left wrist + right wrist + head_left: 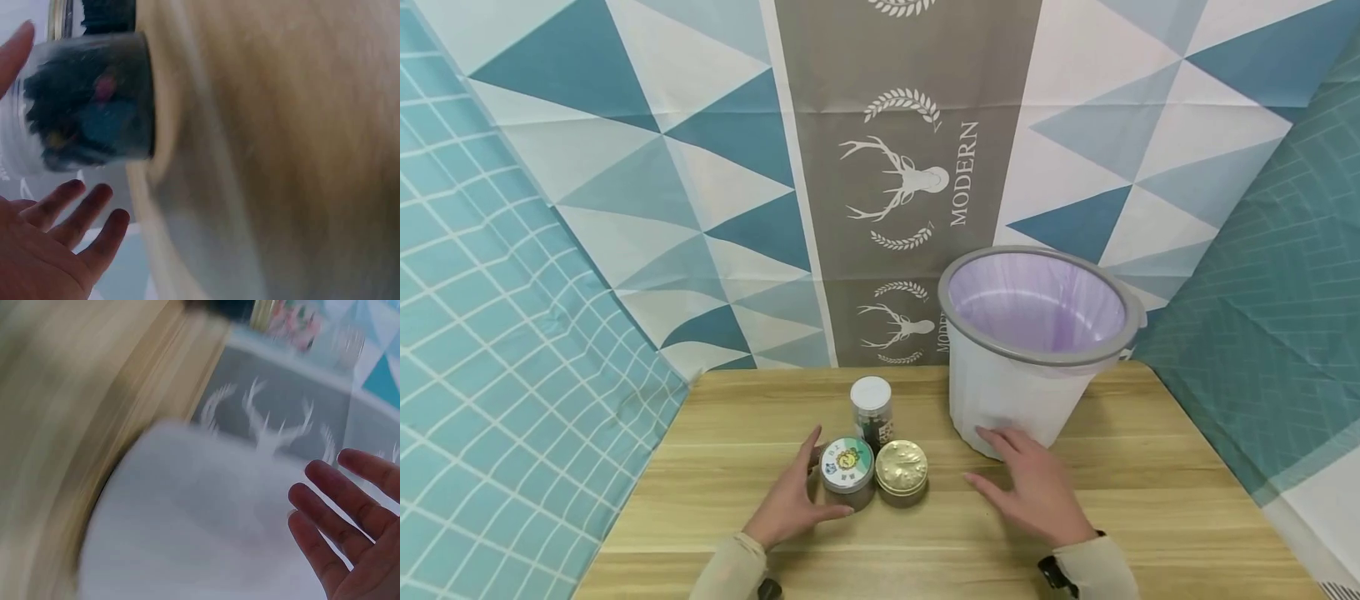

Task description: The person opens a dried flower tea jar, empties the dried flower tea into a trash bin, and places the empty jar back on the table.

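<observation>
In the head view, my left hand (793, 498) spreads its thumb and fingers around a round jar with a green-and-white sun-pattern lid (847, 463). The left wrist view shows a gap between the fingers of that hand (69, 244) and the clear jar (94, 106) with dark contents. Touching or close to it on the right is a gold-lidded jar (902, 467); behind stands a taller white-capped jar (872, 410). My right hand (1036, 492), fingers extended and holding nothing, is in front of a white bin with a grey rim (1022, 400). Whether it touches the bin, I cannot tell.
The wooden table (737, 417) ends at a patterned cloth backdrop (700, 167). Teal checked cloth (497, 350) hangs at the left, darker teal cloth (1262, 317) at the right. The tall bin stands at the table's back right.
</observation>
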`<state>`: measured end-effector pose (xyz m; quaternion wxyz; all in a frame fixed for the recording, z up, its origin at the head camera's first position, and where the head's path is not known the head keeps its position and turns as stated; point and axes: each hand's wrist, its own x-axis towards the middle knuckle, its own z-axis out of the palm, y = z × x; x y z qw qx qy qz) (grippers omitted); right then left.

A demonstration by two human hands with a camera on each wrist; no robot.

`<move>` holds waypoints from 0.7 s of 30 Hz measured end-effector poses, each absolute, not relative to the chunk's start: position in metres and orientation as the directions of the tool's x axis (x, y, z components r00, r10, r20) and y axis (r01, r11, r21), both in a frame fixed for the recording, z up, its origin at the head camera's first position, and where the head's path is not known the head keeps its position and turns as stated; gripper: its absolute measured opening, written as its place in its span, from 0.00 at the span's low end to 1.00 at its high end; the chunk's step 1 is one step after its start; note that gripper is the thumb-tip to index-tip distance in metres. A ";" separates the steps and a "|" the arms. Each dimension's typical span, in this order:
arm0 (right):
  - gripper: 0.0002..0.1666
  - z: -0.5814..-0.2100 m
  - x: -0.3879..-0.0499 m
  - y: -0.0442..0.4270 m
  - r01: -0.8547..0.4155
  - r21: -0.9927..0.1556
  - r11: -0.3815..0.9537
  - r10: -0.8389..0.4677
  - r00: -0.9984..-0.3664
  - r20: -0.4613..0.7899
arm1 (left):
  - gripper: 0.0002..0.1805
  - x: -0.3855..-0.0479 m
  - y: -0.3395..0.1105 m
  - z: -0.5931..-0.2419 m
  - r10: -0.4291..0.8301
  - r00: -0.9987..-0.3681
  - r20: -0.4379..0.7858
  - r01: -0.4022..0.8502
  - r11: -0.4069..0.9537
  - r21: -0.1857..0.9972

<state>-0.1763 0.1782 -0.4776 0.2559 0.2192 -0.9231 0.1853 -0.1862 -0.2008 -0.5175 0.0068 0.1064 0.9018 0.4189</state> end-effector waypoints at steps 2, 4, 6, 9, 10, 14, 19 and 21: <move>0.42 -0.474 -0.178 0.158 -0.521 -0.248 0.817 -0.345 -0.785 0.514 | 0.76 -0.188 -0.198 -0.522 0.207 -0.976 0.065 0.182 0.616 0.766; 0.43 -0.471 -0.180 0.138 -0.544 -0.264 0.797 -0.384 -0.793 0.474 | 0.75 -0.190 -0.196 -0.525 0.210 -0.976 0.064 0.183 0.616 0.766; 0.43 -0.469 -0.182 0.119 -0.569 -0.281 0.773 -0.422 -0.791 0.442 | 0.74 -0.190 -0.195 -0.527 0.204 -0.977 0.065 0.180 0.618 0.765; 0.43 -0.467 -0.184 0.098 -0.594 -0.302 0.745 -0.463 -0.788 0.406 | 0.70 -0.192 -0.191 -0.530 0.203 -0.975 0.091 0.200 0.619 0.759; 0.44 -0.467 -0.184 0.092 -0.598 -0.308 0.740 -0.471 -0.787 0.398 | 0.68 -0.193 -0.190 -0.531 0.204 -0.974 0.099 0.207 0.621 0.756; 0.47 -0.469 -0.184 0.082 -0.598 -0.320 0.735 -0.479 -0.792 0.380 | 0.61 -0.194 -0.187 -0.533 0.203 -0.972 0.121 0.222 0.612 0.759; 0.47 -0.472 -0.184 0.080 -0.601 -0.329 0.729 -0.479 -0.790 0.382 | 0.54 -0.190 -0.187 -0.525 0.147 -0.980 0.136 0.199 0.623 0.757; 0.47 -0.471 -0.184 0.081 -0.608 -0.337 0.719 -0.483 -0.786 0.386 | 0.54 -0.187 -0.188 -0.519 0.125 -0.980 0.152 0.197 0.620 0.760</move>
